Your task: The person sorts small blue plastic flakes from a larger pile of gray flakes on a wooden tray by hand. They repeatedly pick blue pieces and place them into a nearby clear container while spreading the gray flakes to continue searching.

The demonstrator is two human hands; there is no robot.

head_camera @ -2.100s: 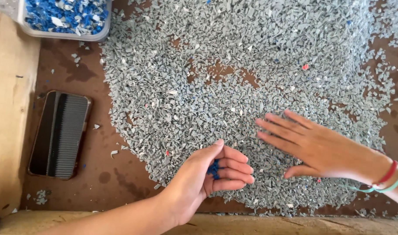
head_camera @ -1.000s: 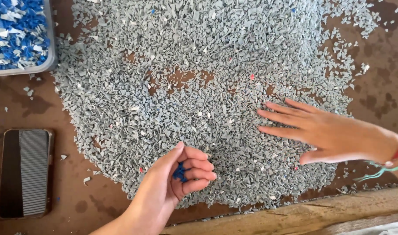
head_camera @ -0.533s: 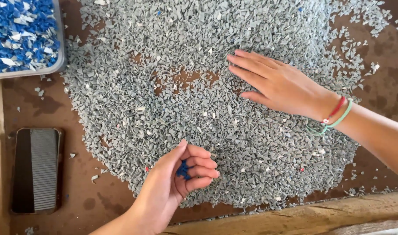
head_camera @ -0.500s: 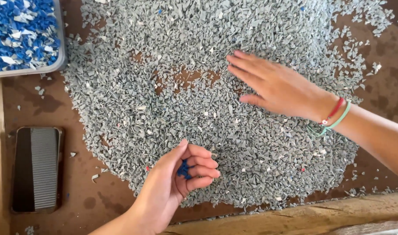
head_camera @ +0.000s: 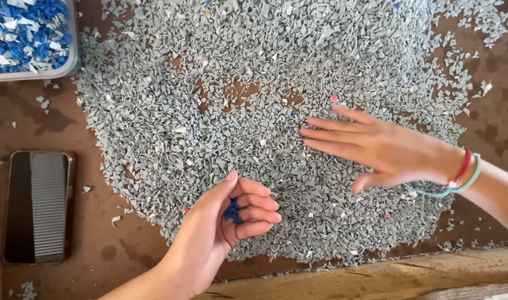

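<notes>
Hands first, nearest the camera: left hand point(head_camera: 220, 233) sits palm-up at the near edge of the pile, fingers curled in, grip cupped around a small clump of blue chips point(head_camera: 232, 212) so they stay in the palm. Wooden edge point(head_camera: 376, 275) of the surface runs just below it. Right hand point(head_camera: 376, 147) lies flat and low over the grey chips point(head_camera: 209, 128), fingers spread and straight, grip holding nothing, fingertips close to a blue fleck point(head_camera: 292, 113) and a red fleck point(head_camera: 334, 99). Red and green bands point(head_camera: 464, 173) on that wrist. Dark flat phone-like object point(head_camera: 38, 206) lies well apart on the bare brown surface point(head_camera: 54, 119) to the left. Far left corner: tray point(head_camera: 70, 55) already fairly full of blue chips mixed with a few white ones.

Judged progress: sorting looks partway. A good batch of blue is in the tray and a handful is in the left palm, not yet dropped. Pile is almost all grey now, but stray blue and red bits show, so picking is left.
</notes>
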